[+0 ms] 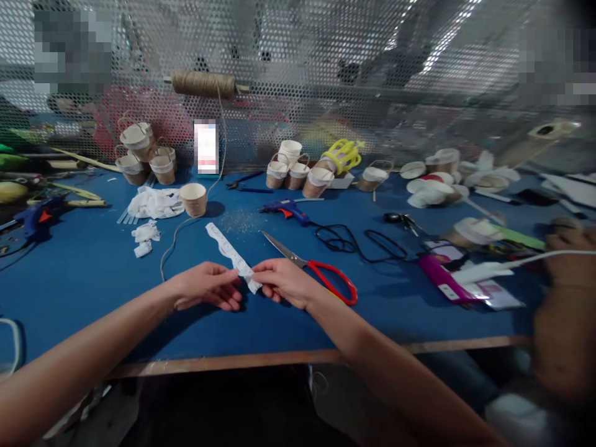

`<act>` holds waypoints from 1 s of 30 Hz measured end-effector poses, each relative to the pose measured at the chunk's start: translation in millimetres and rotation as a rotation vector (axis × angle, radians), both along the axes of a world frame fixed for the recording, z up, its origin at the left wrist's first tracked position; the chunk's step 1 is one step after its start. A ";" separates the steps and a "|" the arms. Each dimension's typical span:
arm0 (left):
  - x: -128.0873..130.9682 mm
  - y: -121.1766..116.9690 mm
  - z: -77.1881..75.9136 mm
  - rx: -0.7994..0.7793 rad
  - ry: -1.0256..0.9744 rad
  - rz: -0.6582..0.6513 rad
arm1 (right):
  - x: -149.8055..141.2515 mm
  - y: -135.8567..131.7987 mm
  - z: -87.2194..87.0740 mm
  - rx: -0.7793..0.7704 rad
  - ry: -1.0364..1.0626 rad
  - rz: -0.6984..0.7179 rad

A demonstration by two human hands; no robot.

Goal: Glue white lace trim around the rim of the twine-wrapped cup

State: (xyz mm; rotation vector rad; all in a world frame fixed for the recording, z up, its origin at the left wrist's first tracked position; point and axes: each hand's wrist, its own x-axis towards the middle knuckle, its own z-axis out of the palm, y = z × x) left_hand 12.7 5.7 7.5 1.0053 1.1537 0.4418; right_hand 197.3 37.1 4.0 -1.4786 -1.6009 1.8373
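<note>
A strip of white lace trim (228, 249) slants over the blue table, its near end between my hands. My right hand (285, 282) pinches that near end between thumb and forefinger. At the strip's left edge, the thumb and forefinger of my left hand (207, 287) close on it, the other fingers loosely curled below. Red-handled scissors (330, 279) lie just beyond my right hand, blades parted. A small paper cup (193, 200) stands past the strip's far end, near a pile of white lace (156, 202) and a few short lace pieces (146, 232).
A blue glue gun (291, 211) with a black cord lies behind the scissors. Small twine-handled buckets (297, 176) stand farther back. Twine hangs from a spool (203, 84) on the mesh. At right, a co-worker's hand (570, 248) is near a purple packet (444, 279).
</note>
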 end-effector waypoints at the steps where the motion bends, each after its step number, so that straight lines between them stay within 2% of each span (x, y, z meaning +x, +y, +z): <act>1: 3.9 -6.0 -3.4 -0.124 -0.156 0.080 | -1.8 -0.4 2.0 -0.016 0.027 -0.006; 4: 14.7 -10.8 -11.3 -0.281 -0.447 0.324 | -7.2 -2.6 6.5 -0.035 0.089 -0.020; 7: 23.0 -5.2 -15.0 -0.266 -0.552 0.519 | -12.3 -5.9 7.9 -0.017 0.108 -0.021; 9: 26.7 -1.8 -16.1 -0.218 -0.555 0.577 | -14.1 -8.2 9.1 0.015 0.095 -0.017; 12: 28.1 0.6 -16.7 -0.164 -0.543 0.595 | -7.6 -10.8 13.4 0.087 0.057 -0.015; 15: 24.2 3.0 -16.4 -0.139 -0.533 0.641 | 15.8 -12.4 15.5 0.321 -0.069 -0.090; 16: 22.2 4.2 -16.2 -0.135 -0.528 0.660 | 26.5 -12.8 14.4 0.582 -0.253 -0.137; 17: 20.2 5.3 -16.0 -0.134 -0.524 0.676 | 37.4 -13.1 12.2 0.772 -0.455 -0.145; 18: 18.4 6.5 -15.8 -0.136 -0.521 0.687 | 47.8 -13.4 9.3 0.850 -0.642 -0.095; 20: 15.8 8.3 -15.7 -0.143 -0.519 0.696 | 64.1 -14.0 2.9 0.855 -0.926 0.041; 22: 15.0 9.1 -15.9 -0.149 -0.520 0.703 | 71.9 -14.0 -1.6 0.827 -0.996 0.091; 30: 16.3 6.2 -17.8 -0.192 -0.531 0.673 | 70.0 -0.6 4.2 0.679 -0.927 0.073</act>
